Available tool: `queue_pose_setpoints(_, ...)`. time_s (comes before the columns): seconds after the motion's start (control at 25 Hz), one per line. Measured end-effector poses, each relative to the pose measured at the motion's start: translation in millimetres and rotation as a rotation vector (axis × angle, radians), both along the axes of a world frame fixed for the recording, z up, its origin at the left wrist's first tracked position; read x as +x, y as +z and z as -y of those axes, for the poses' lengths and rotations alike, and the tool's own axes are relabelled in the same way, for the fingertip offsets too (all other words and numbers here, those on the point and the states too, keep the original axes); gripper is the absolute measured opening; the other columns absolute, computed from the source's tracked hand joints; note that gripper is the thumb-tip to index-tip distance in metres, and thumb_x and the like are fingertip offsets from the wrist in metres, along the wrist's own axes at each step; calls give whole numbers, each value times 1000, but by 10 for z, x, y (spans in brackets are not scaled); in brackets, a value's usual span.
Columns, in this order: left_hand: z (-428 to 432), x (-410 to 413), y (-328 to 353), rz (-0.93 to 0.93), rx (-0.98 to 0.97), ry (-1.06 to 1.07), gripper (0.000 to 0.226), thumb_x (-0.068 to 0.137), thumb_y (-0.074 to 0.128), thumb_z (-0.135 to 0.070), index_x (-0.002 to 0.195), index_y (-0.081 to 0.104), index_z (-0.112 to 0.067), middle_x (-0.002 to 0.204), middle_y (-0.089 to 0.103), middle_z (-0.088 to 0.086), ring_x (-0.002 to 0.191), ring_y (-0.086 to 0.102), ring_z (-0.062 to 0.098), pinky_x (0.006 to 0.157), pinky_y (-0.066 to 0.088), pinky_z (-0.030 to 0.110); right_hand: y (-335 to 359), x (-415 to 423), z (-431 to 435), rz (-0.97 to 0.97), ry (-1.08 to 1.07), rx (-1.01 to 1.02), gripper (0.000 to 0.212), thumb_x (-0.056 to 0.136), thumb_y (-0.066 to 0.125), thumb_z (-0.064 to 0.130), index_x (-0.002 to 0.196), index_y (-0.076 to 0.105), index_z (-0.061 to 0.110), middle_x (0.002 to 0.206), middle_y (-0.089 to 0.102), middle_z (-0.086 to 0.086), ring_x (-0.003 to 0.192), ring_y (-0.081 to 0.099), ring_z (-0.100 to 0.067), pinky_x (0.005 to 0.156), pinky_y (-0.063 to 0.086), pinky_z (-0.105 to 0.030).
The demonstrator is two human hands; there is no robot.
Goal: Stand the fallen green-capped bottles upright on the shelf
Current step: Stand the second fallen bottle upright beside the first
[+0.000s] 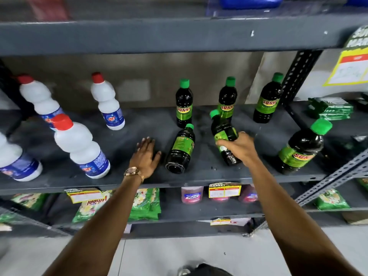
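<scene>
So, everything is placed relative to the fallen bottle [181,150], which is lying on the grey shelf [127,136] with its green cap pointed toward the back and its base toward the front edge. Way off to its left, white red-capped bleach bottles [79,146] are stood upright. Just left of it, the left hand [146,156] is laid flat on the shelf, fingers spread, nothing held, with a gold watch [133,172] worn on that wrist. Behind it, an upright Sunny bottle [184,104] is parked near the back wall. Just to its right, a second green-capped bottle [224,136] is gripped around the label by the right hand [240,148] and is tilted, its cap leaning back and left. Further right, three more Sunny bottles [267,100] are stood up.
</scene>
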State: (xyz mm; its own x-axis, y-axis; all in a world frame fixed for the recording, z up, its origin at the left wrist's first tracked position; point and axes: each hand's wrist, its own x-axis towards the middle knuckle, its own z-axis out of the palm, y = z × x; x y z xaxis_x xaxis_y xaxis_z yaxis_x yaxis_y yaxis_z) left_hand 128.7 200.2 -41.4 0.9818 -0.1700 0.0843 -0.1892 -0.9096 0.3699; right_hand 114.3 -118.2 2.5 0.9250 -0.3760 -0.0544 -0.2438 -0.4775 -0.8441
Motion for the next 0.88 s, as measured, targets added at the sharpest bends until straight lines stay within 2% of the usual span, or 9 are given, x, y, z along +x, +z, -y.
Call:
queue_pose_setpoints(0.08,-2,35,-23,8,18,-9,57,96,41,-33,144,26,-5,157,20,15,147,12,28,122,11,40,-87,-59,-30,271,-91,76,54,45,86,44,86,55,27,83,69,8,76,65,-3,64,47,-13)
queue_pose_setpoints(0.16,-17,50,-39,7,19,-8,57,96,41,-34,144,27,-6,157,20,15,147,13,27,122,10,40,-133,-75,-93,377,-145,121,72,50,92,33,103,45,27,96,63,13,89,62,-3,77,46,-17)
queue_pose_setpoints(0.28,-30,53,-54,25,8,-10,57,96,42,-34,144,28,-8,157,21,13,147,13,26,122,11,39,-222,-37,-133,404,-200,151,82,52,94,30,112,38,29,97,55,25,86,57,20,69,39,1)
queue_pose_setpoints(0.32,-28,56,-56,31,6,-9,56,95,42,-35,144,28,-8,157,21,13,147,13,25,122,11,39,-265,-38,-119,393,-187,153,80,56,92,27,116,39,27,99,57,24,89,57,19,71,40,1)
queue_pose_setpoints(0.44,-24,63,-60,42,9,-8,55,95,42,-34,143,29,-9,157,22,12,147,13,25,122,11,40,-437,-127,-69,361,-151,116,74,66,82,8,130,46,15,104,64,5,96,64,-13,86,51,-25)
queue_pose_setpoints(0.48,-21,63,-61,48,8,-7,55,95,42,-33,143,30,-9,157,22,12,147,14,25,121,11,40,-448,-166,-80,367,-148,94,73,65,82,9,129,49,16,106,65,1,97,64,-18,88,51,-31)
queue_pose_setpoints(0.64,-19,54,-63,65,1,-6,54,95,43,-31,142,31,-8,156,25,13,146,15,26,121,11,41,-359,-91,-159,395,-276,27,83,53,92,29,122,52,10,121,55,-9,113,51,-20,96,40,-27)
queue_pose_setpoints(0.72,-20,54,-55,60,-2,-6,54,95,44,-30,142,31,-8,156,24,13,146,15,26,121,11,41,-354,-58,-159,367,-268,30,85,54,92,30,124,49,8,126,46,-9,116,44,-19,99,36,-25)
queue_pose_setpoints(0.88,-25,50,-57,58,-1,-12,54,94,44,-26,143,31,-9,156,24,13,146,15,26,121,11,41,-410,-136,-97,368,-192,91,77,62,86,27,128,50,13,114,63,-2,101,61,-16,94,50,-39)
